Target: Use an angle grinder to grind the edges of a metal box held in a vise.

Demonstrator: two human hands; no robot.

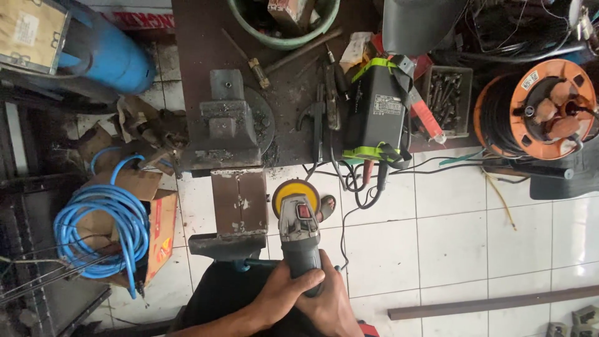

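Observation:
Both of my hands grip the rear handle of a grey angle grinder [299, 228]. My left hand [282, 292] wraps it from the left and my right hand [331, 304] clasps it from the right. The grinder points away from me, its yellow disc guard [295, 188] just right of the open jaw of a large bench vise [232, 159] bolted to the dark workbench [287, 87]. A rusty flat metal piece [239, 201] sits in the vise.
A black and green welding machine [376, 112] rests on the bench edge. An orange cable reel [540, 109] stands right, a blue hose coil [103, 228] on cardboard left, a blue cylinder [112, 53] top left. A metal bar [493, 304] lies on white tiles.

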